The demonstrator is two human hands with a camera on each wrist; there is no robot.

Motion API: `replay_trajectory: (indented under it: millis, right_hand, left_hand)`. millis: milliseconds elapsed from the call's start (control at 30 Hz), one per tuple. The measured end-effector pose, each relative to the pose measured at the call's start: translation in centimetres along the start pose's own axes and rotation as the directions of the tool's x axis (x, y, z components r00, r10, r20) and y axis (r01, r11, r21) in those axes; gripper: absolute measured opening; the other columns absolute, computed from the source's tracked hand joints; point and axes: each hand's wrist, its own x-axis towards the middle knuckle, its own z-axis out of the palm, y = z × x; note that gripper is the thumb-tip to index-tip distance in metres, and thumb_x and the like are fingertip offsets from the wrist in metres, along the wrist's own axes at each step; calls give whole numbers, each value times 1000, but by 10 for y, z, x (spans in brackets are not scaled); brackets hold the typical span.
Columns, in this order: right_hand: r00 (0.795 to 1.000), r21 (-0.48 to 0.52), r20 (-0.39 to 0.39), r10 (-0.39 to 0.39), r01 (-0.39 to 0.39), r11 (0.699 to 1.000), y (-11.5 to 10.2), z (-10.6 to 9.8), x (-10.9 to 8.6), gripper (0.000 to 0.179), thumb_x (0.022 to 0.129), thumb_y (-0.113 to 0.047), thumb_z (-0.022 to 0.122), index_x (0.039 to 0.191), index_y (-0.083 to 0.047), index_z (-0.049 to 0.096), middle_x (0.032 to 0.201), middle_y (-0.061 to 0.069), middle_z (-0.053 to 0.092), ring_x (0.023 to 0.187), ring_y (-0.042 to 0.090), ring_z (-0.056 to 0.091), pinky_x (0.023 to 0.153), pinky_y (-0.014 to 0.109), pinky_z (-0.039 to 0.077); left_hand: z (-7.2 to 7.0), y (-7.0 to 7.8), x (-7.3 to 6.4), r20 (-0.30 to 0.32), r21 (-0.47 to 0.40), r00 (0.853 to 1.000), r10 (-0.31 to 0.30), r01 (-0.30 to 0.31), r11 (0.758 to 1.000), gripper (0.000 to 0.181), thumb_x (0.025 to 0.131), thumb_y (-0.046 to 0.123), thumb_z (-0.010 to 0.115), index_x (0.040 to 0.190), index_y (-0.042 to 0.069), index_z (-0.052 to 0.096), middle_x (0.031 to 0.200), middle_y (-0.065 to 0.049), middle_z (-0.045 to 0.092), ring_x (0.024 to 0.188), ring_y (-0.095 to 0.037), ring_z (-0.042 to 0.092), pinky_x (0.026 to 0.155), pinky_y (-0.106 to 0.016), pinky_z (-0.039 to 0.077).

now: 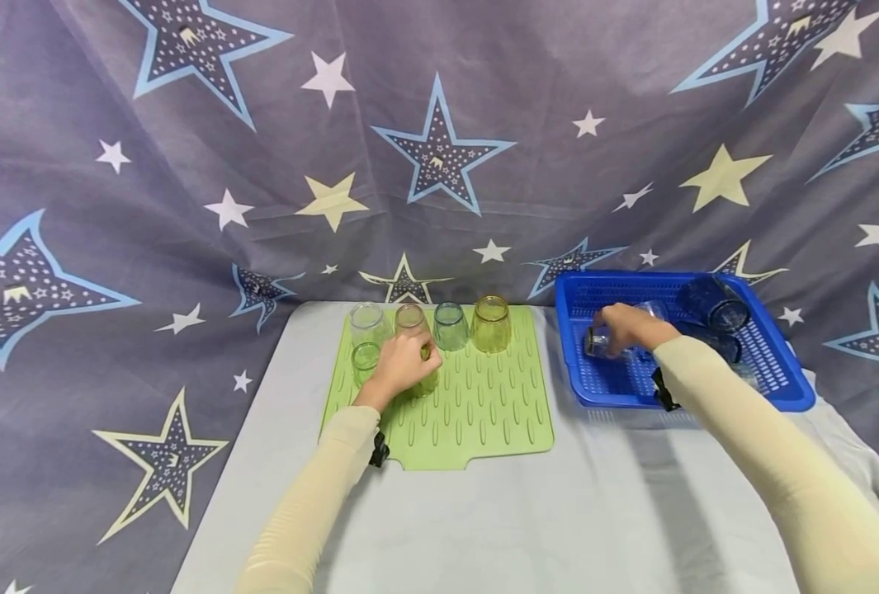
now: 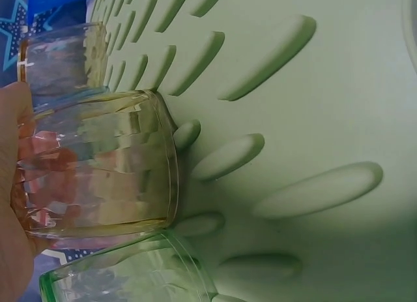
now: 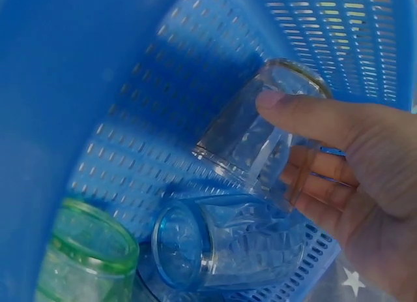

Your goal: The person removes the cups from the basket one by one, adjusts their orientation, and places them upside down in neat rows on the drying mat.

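On a light green drying mat (image 1: 484, 412), my left hand (image 1: 402, 360) grips a pale yellow glass (image 2: 104, 165) around its upper end. The glass stands upside down, its rim at the mat. A green glass (image 1: 366, 356) stands beside it, partly behind the hand. Behind them is a row of a clear glass (image 1: 368, 324), a pink glass (image 1: 411, 317), a blue glass (image 1: 451, 327) and a second yellow glass (image 1: 492, 326). Inside the blue basket (image 1: 573, 363), my right hand (image 3: 365, 152) holds a clear glass (image 3: 244, 135), thumb on its side and fingers behind it.
Also in the basket lie a blue-tinted glass (image 3: 228, 243), a green-rimmed glass (image 3: 91, 250) and a dark blue glass (image 1: 714, 304). The basket stands right of the mat on a white-covered table (image 1: 521, 528). A grey star-printed curtain (image 1: 439, 231) hangs close behind both.
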Motion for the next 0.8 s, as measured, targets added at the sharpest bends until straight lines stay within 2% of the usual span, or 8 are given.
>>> replay_trajectory:
  millis: [67, 267, 400, 567, 800]
  right_hand:
    - [1000, 27, -3, 1, -1, 1000, 2, 0, 0, 60, 70, -2, 85, 125, 9, 66, 130, 31, 64, 115, 45, 65, 90, 50, 58]
    - [996, 53, -56, -63, 66, 996, 6, 1, 1, 58, 65, -3, 88, 118, 10, 69, 122, 30, 68, 113, 47, 65, 93, 53, 57]
    - [992, 89, -92, -91, 99, 991, 8, 0, 0, 55, 65, -6, 89, 114, 9, 71, 116, 29, 71, 107, 45, 68, 91, 53, 56]
    - [985, 157, -152, -77, 101, 982, 11, -4, -3, 57, 68, -9, 90, 117, 10, 69, 114, 30, 71, 105, 44, 68, 91, 55, 55]
    - [983, 312, -184, 9, 50, 949, 18, -9, -13, 61, 77, -13, 87, 127, 11, 63, 127, 34, 64, 117, 50, 63, 96, 58, 53]
  left_hand:
    - [1, 0, 0, -10, -1, 1000, 5, -5, 1000, 8, 84, 22, 60, 81, 18, 66, 86, -2, 65, 69, -26, 64, 60, -43, 54]
    - [3, -2, -1, -41, 5, 999, 10, -10, 1000, 8, 84, 21, 60, 80, 17, 66, 87, -2, 65, 69, -26, 63, 59, -44, 54]
    - [3, -2, -1, -36, 7, 999, 10, -9, 1000, 8, 84, 21, 60, 81, 17, 66, 87, -2, 65, 71, -25, 64, 59, -43, 54]
    - [3, -1, -1, -37, -2, 999, 6, -6, 1000, 7, 84, 22, 61, 80, 17, 65, 87, -2, 64, 75, -26, 65, 59, -45, 54]
    - [4, 0, 0, -62, -10, 998, 12, -13, 1000, 7, 83, 21, 61, 80, 16, 65, 87, -3, 65, 74, -28, 65, 59, -47, 54]
